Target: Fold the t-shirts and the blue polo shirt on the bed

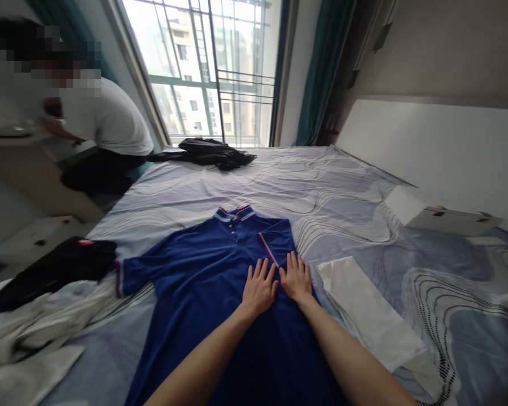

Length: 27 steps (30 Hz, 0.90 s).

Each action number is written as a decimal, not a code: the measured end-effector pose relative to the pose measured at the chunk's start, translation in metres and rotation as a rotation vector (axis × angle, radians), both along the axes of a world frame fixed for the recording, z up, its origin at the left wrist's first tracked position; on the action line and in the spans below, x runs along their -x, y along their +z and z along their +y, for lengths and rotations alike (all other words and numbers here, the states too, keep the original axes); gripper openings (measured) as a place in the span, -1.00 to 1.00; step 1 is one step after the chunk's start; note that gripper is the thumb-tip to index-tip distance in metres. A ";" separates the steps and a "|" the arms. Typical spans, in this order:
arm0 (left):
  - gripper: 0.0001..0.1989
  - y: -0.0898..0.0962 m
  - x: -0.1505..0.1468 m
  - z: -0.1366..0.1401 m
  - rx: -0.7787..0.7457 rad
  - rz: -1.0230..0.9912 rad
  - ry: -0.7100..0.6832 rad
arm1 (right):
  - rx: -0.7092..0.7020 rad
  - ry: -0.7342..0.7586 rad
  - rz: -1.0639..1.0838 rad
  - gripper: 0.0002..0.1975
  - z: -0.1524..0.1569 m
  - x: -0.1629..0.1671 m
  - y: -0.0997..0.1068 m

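Note:
A blue polo shirt lies spread on the bed, its striped collar pointing away from me. One sleeve, on the right, is folded inward over the body, while the left sleeve stretches out to the side. My left hand rests flat on the shirt just below the folded sleeve's striped cuff, fingers spread. Beside it, my right hand presses flat on the shirt's right edge, near the fold, with its fingers extended. Neither hand grips the cloth. My forearms hide part of the shirt's lower body.
A folded white garment lies right of the shirt, with a white box farther back. Black clothing lies at the bed's far edge. Dark clothes and pale clothes are piled left. Another person bends at a desk.

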<state>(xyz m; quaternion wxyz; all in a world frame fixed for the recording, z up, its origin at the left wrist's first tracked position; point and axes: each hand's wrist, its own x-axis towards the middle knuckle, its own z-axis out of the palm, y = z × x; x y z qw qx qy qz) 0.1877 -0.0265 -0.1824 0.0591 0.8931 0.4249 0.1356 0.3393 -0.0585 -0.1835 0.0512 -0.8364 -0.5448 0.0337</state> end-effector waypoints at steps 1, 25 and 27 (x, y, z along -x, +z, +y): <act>-0.41 0.000 0.031 -0.028 -0.011 0.019 0.016 | 0.009 -0.003 -0.014 -0.32 -0.003 0.002 0.002; -0.72 0.060 0.302 -0.277 0.389 -0.187 1.011 | -0.192 -0.249 -0.023 -0.28 -0.313 0.069 0.013; -0.73 0.057 0.304 -0.284 0.400 -0.292 1.001 | -0.221 -0.476 0.012 -0.13 -0.323 0.044 0.014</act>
